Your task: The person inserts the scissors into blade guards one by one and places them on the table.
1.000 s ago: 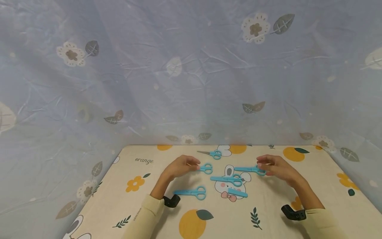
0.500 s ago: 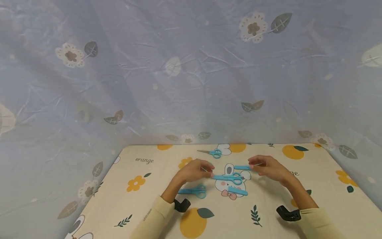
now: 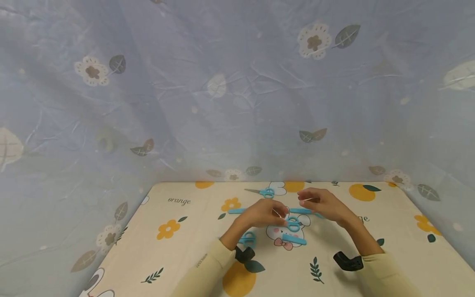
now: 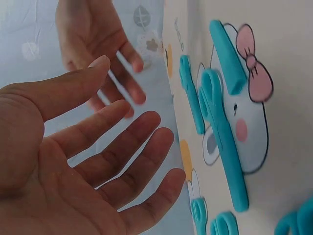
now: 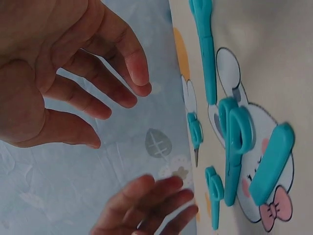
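My left hand [image 3: 264,213] hovers above the middle pair of turquoise scissors [image 3: 294,224], its fingers loosely spread with nothing in them. In the left wrist view those covered scissors [image 4: 226,147] lie below the fingers. My right hand [image 3: 323,204] hangs over another covered pair of scissors [image 3: 299,210], hiding most of its handles; its fingers are relaxed and hold nothing. Just nearer than the middle pair lies a loose turquoise blade cover [image 5: 274,164]. The two hands face each other, palms inward, with a gap between them.
At the back lies a pair of scissors with bare blades [image 3: 266,192]. Another pair [image 3: 236,210] is partly behind my left hand, and one more [image 3: 248,238] sits by the left wrist. A patterned cloth [image 3: 293,276] covers the table; a grey-blue curtain [image 3: 237,123] hangs behind.
My left hand has moved right, from the left-hand scissors to over the middle pair. My right hand has shifted left and slightly away. The scissors and loose cover stay in place.
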Motion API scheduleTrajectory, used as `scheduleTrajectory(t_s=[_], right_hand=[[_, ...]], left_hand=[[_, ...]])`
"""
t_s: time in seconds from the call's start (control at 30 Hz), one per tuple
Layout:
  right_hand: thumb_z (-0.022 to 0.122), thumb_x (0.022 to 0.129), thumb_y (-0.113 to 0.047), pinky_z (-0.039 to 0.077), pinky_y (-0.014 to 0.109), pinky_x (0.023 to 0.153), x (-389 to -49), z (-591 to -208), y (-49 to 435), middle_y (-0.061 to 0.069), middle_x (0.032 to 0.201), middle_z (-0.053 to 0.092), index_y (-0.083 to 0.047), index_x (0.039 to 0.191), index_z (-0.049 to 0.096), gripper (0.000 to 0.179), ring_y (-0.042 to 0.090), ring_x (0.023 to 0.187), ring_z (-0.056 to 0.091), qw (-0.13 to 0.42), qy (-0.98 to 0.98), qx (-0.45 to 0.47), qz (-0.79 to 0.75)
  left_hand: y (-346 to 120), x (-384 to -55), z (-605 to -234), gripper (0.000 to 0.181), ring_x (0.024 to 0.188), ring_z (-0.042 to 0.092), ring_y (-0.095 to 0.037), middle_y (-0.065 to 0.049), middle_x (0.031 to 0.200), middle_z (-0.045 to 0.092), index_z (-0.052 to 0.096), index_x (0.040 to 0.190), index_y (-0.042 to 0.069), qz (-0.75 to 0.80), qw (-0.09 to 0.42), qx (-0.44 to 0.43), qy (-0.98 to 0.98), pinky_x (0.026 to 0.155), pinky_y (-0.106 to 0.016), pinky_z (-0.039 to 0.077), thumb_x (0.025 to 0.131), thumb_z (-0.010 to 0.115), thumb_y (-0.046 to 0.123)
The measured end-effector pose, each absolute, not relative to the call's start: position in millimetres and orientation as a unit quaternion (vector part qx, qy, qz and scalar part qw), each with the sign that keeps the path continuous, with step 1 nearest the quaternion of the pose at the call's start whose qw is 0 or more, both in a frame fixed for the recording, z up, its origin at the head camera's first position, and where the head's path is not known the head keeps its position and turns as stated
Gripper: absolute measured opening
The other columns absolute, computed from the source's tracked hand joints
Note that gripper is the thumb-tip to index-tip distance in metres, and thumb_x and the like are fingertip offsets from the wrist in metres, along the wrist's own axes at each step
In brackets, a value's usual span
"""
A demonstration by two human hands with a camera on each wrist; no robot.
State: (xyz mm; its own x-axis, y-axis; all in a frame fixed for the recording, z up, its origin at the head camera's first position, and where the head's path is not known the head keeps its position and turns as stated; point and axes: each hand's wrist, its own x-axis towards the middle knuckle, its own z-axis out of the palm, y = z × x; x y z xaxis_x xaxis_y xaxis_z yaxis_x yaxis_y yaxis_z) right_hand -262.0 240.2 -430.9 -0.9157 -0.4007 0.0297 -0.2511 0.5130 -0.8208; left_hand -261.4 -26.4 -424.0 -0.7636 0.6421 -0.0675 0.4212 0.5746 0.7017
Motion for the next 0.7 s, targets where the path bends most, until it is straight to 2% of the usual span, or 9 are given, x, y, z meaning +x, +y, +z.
scheduleTrajectory(t_s=[0.17, 0.33, 0.5, 0.7], right_hand=[[0.066, 0.108, -0.027, 0.062, 0.048, 0.1, -265.3, -430.7, 234.0, 0.028, 0.146, 0.062, 0.004, 0.149, 0.056, 0.053, 0.041, 0.131, 0.065, 0.105, 0.847, -0.188, -0.487], [0.066, 0.108, -0.026, 0.06, 0.053, 0.104, -270.3, -438.6, 231.0, 0.03, 0.15, 0.059, 0.005, 0.152, 0.052, 0.055, 0.042, 0.133, 0.064, 0.133, 0.823, -0.176, -0.523], [0.064, 0.109, -0.023, 0.057, 0.057, 0.107, -274.0, -448.5, 232.8, 0.033, 0.152, 0.056, 0.006, 0.153, 0.05, 0.054, 0.042, 0.134, 0.064, 0.136, 0.814, -0.169, -0.54], [0.064, 0.11, -0.024, 0.057, 0.058, 0.108, -276.6, -456.1, 240.7, 0.034, 0.153, 0.055, 0.008, 0.154, 0.047, 0.058, 0.043, 0.134, 0.064, 0.131, 0.811, -0.159, -0.547]], left_hand=[[-16.1, -259.3, -428.8, 0.036, 0.108, 0.073, -0.01, -0.01, 0.129, 0.077, 0.076, 0.129, 0.007, 0.354, 0.173, 0.305, 0.867, 0.086, -0.019, 0.058, 0.097, 0.082, 0.023], [-10.6, -254.8, -435.8, 0.038, 0.099, 0.073, -0.007, -0.007, 0.125, 0.079, 0.076, 0.129, 0.008, 0.358, 0.191, 0.285, 0.868, 0.078, -0.022, 0.06, 0.097, 0.083, 0.026], [-10.0, -253.2, -443.8, 0.037, 0.097, 0.073, -0.005, -0.002, 0.118, 0.081, 0.078, 0.128, 0.011, 0.343, 0.185, 0.281, 0.877, 0.082, -0.023, 0.059, 0.095, 0.084, 0.027], [-11.1, -253.9, -451.3, 0.035, 0.096, 0.074, -0.003, -0.004, 0.115, 0.081, 0.079, 0.124, 0.009, 0.346, 0.179, 0.289, 0.874, 0.085, -0.021, 0.058, 0.094, 0.086, 0.024]])
